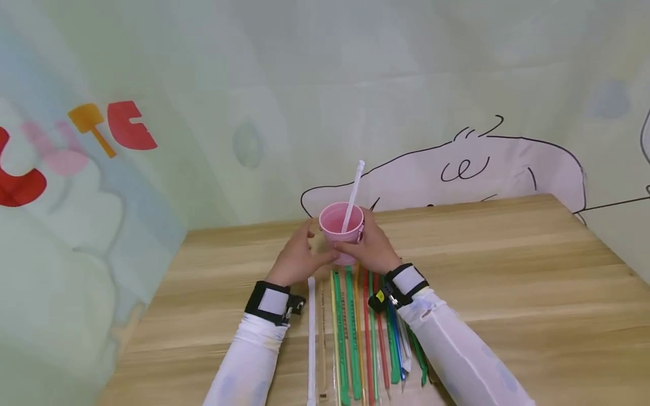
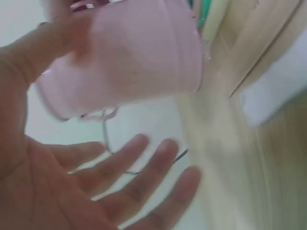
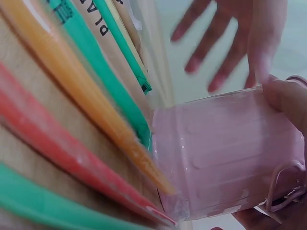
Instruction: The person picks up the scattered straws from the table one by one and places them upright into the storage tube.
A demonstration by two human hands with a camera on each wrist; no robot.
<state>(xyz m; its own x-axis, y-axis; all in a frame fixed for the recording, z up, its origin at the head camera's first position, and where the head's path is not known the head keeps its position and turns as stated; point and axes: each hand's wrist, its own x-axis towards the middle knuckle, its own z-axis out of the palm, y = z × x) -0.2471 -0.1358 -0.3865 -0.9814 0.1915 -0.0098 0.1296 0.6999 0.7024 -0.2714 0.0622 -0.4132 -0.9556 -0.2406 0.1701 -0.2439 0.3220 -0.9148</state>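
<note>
Nearest us, colourful straws (image 1: 352, 332) line the desk (image 1: 508, 282). Beyond them, we see the left hand (image 1: 297, 258) spread wide beside a pink cup (image 1: 336, 225), which the right hand (image 1: 378, 248) grips; one white straw (image 1: 354, 192) leans up out of it.

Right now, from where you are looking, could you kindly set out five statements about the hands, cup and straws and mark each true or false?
1. The right hand holds the pink cup. True.
2. A slanting white straw sticks up above the cup's rim. True.
3. Three straws stand in the cup. False: only that one does.
4. A row of straws lies on the wooden table, on the near side of the cup. True.
5. At the row's left end in the head view is a red straw. False: a white wrapped straw lies there.
</note>
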